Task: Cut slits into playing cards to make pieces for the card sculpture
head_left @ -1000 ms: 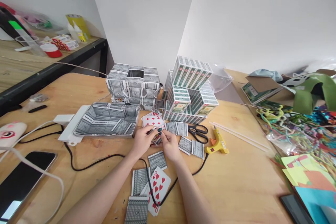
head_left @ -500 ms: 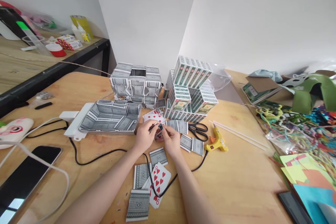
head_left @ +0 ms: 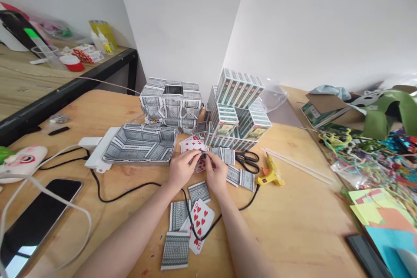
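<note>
My left hand (head_left: 181, 168) and my right hand (head_left: 216, 173) meet over the middle of the table, fingertips pinched close together. Between them shows a small dark piece (head_left: 203, 155), too small and too covered to name. Just beneath and behind the fingers lie red-suited playing cards (head_left: 192, 144). Folded cards with grey patterned backs (head_left: 224, 155) rest to the right of my right hand. Nearer to me are more folded cards (head_left: 175, 249) and a nine of hearts (head_left: 201, 219), crossed by a black cable.
An open tray built of cards (head_left: 140, 145) lies left, against a white power strip (head_left: 97, 163). Behind stand a card-built block (head_left: 172, 104) and stacked card boxes (head_left: 239, 91). Black scissors (head_left: 247, 161), a yellow glue gun (head_left: 271, 173) and glue sticks (head_left: 296, 165) lie right; a phone (head_left: 39, 221) lies left.
The view has shifted slightly, so the table things sit a little further right. My fingertips have drawn closer together, and the dark sliver at my left fingers no longer shows.
</note>
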`<state>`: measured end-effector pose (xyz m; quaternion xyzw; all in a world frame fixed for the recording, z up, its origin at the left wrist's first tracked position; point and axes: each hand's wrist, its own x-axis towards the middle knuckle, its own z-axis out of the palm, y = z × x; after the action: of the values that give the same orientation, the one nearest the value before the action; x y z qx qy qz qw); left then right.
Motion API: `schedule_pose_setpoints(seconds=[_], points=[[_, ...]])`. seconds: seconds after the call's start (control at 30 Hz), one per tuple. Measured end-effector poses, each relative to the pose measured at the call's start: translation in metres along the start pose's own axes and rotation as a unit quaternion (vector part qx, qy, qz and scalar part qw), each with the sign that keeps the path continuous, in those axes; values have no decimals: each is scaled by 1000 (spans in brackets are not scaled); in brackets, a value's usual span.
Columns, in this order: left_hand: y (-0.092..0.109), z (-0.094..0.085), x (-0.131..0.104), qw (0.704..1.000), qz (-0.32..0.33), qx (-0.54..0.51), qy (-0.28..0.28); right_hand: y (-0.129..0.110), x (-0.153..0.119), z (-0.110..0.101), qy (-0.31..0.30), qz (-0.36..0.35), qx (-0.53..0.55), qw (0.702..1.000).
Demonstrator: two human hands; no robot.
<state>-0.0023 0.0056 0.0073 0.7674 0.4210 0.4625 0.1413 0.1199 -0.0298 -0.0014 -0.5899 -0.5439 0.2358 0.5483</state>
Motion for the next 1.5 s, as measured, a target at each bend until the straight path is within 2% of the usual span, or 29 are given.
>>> schedule_pose_setpoints(seconds=[0.23,0.43,0.73,0.97,1.13,1.5], points=[[1,2,-1,1000,-14,-17,0,0,0,0,22,13,-21,999],[1,4,-1,1000,-24,-7,-18,-3,-1,2,42,-18,-77,996],[0,6,-1,999,-46,0,-17,-3,0,1,32,-29,-122,992],[0,5,-1,997,-64,-38,1,-1,-1,1,30,-23,-109,993],[2,4,-1,998,-56,-40,5,0,-2,3,44,6,-80,996],[3,5,-3,999,-52,-5,2,-3,-3,1,29,-15,-134,990]])
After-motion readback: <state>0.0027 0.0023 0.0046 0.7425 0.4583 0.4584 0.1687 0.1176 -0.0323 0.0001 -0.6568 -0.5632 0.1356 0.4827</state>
